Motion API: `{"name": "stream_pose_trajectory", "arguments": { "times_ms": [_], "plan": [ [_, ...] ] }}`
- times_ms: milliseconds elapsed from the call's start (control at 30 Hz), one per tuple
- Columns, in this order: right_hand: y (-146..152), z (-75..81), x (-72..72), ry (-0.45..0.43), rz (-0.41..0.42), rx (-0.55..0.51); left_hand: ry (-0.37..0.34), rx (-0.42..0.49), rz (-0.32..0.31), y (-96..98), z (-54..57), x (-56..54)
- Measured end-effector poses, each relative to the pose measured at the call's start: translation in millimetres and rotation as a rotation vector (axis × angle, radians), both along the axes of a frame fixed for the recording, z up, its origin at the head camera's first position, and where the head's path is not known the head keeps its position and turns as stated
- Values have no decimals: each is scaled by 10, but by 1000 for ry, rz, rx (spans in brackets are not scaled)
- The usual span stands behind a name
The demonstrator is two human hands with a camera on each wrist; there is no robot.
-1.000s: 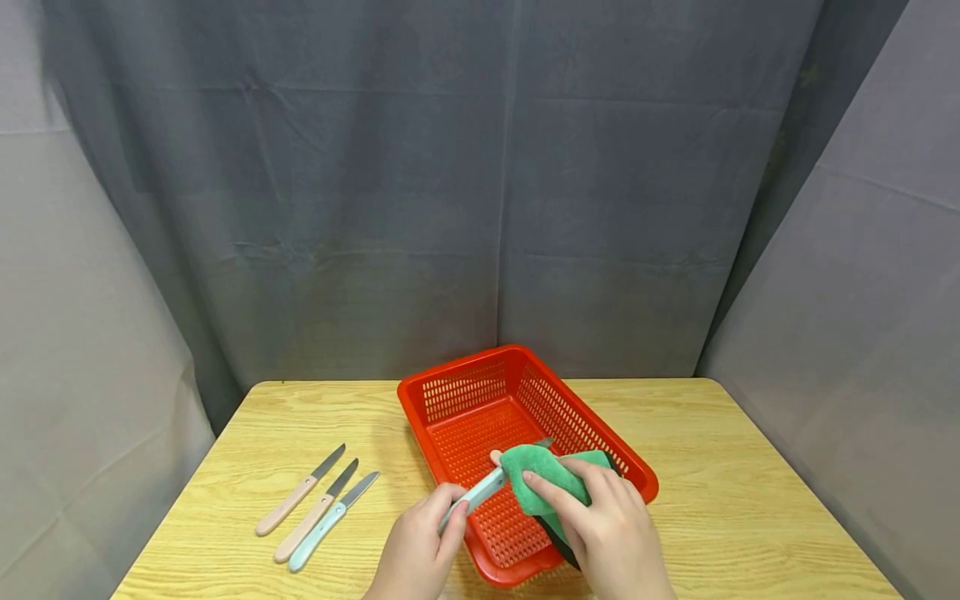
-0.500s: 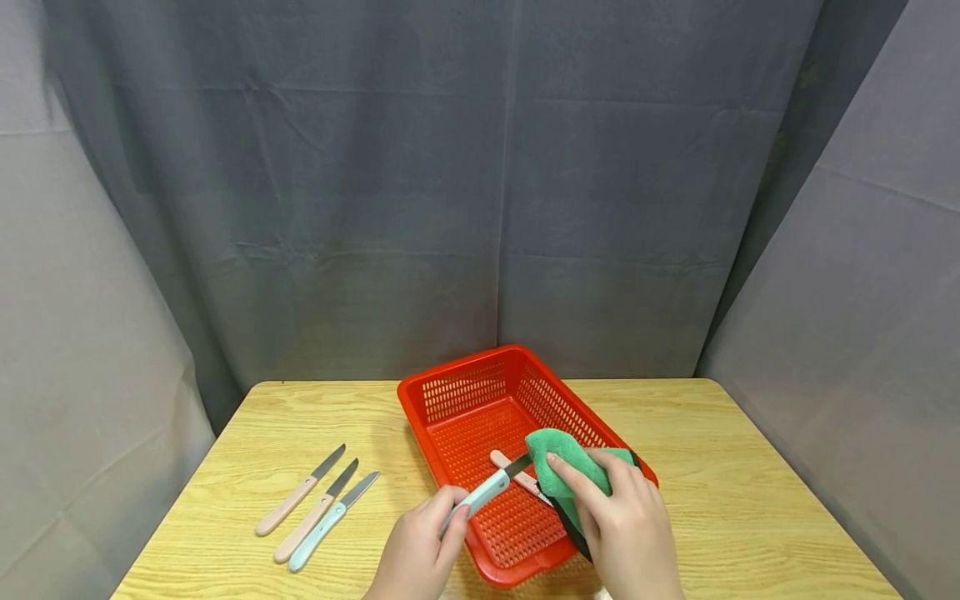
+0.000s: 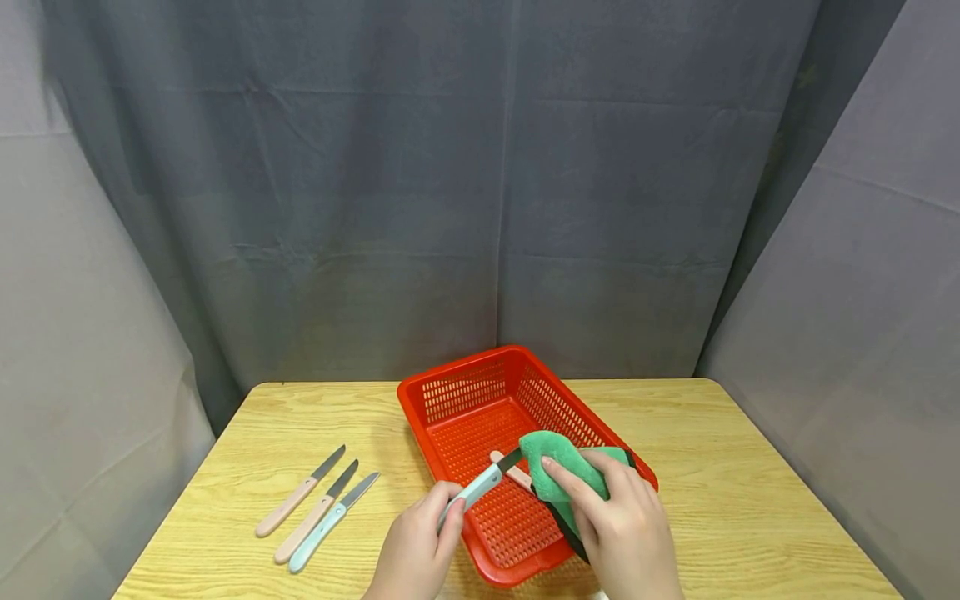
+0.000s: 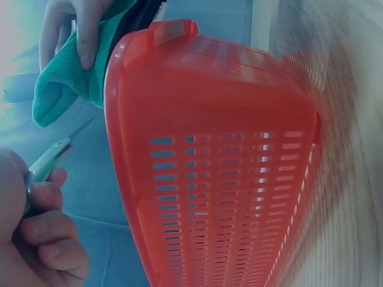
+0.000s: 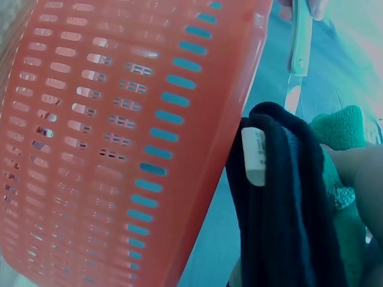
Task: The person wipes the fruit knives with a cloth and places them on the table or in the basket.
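Note:
My left hand (image 3: pixel 416 542) grips the light blue handle of a small paring knife (image 3: pixel 482 485), held over the basket with its blade pointing up and right. In my right hand (image 3: pixel 622 517) is a folded green cloth (image 3: pixel 555 467) with a dark edge, pinched between thumb and fingers. The far end of the blade meets the cloth's left side in the head view, and its tip is hidden there. Beneath them, a pink-handled knife (image 3: pixel 519 477) lies in the red plastic basket (image 3: pixel 510 575), its blade covered from view by the cloth.
Left of the basket, two pink-handled knives (image 3: pixel 287 505) and a light blue-handled knife (image 3: pixel 318 537) lie side by side on the wooden table (image 3: pixel 750 500), blades pointing away. Grey curtains (image 3: pixel 375 208) hang behind and along both sides.
The cloth has slid along the blade from near the handle toward the tip, baring the blade's base and the pink handle below. Over the last half second, knife and cloth shifted slightly left.

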State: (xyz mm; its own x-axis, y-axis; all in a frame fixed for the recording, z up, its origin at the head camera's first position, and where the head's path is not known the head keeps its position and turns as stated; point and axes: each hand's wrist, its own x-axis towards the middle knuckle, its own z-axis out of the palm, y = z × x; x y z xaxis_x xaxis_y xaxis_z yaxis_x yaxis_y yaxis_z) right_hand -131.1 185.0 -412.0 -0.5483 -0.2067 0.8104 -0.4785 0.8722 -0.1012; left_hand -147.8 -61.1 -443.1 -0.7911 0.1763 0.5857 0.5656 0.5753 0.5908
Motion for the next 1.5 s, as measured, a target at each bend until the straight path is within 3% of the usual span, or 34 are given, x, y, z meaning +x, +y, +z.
{"name": "stream_pose_trajectory", "arguments": {
  "times_ms": [200,433,933,1133,1367,1500],
  "plan": [
    [-24,-12,4,-15,60,54,-19,9,-12,7,3,7],
    [-40,-27,4,-59,90,78,10,31,-24,19,-9,9],
    [32,-26,-29,-19,-6,20,161,38,-91,-6,-74,-13],
    [68,-24,-32,-39,-21,1,180,33,-97,-7,-74,-16],
    [69,-7,-43,37,-40,-15,192,26,-98,-1,-62,-3],
    [80,-9,-32,15,-55,-34,200,23,-95,7,-57,-1]
  ]
}}
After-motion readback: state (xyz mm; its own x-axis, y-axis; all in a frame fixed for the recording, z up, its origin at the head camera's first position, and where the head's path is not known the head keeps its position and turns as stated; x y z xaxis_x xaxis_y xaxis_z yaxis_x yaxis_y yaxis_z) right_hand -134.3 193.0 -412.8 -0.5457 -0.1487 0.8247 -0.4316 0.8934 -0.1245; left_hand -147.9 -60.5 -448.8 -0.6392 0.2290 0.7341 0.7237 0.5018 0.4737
